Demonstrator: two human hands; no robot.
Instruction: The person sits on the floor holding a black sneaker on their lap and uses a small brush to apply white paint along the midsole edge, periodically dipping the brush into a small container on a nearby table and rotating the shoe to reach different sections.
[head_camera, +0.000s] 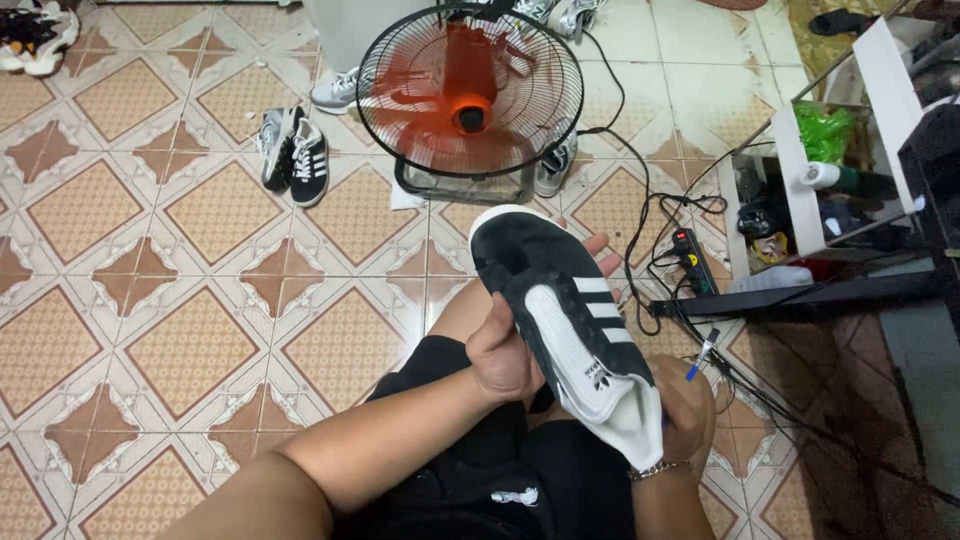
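A black suede sneaker with white stripes (560, 300) is held over the lap, gripped by the left hand (503, 352) at its side and the right hand (690, 410) at its heel. No laces can be seen on it; its pair (292, 152) is left on the tiled floor (150, 300).

Both hands (590, 370) cupped, fingers curled

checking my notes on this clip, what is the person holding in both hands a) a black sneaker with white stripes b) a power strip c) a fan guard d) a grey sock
a, the left hand and right hand hold a black sneaker with three white side stripes above the lap.
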